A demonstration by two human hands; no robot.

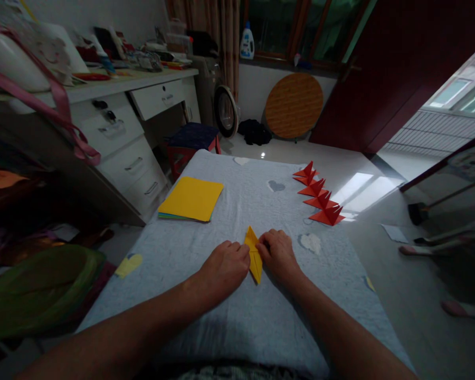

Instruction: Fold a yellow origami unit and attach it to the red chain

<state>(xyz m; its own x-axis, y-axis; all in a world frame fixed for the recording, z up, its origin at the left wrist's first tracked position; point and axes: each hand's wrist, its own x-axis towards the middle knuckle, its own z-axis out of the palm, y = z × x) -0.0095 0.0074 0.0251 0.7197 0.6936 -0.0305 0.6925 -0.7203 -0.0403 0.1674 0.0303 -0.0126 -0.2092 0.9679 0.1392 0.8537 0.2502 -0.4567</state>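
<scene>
A yellow folded paper [254, 257], a narrow diamond with crease lines, lies on the cloth-covered table in front of me. My left hand [230, 262] grips its left edge with the fingers curled in. On the opposite side, my right hand [277, 252] pinches the right edge near the middle. The diamond's upper and lower points show between the hands; my fingers hide its side corners. Farther left lies a stack of square paper [190, 198], yellow on top with other colours beneath. At the far right, several red folded paper pieces [320, 196] stand in a row.
A pale blue cloth [237, 327] with heart and cloud prints covers the table. Beyond its far left corner stands a stool [192, 136], near a white desk [119, 126] with drawers. A green bin [43, 285] stands on the floor at left.
</scene>
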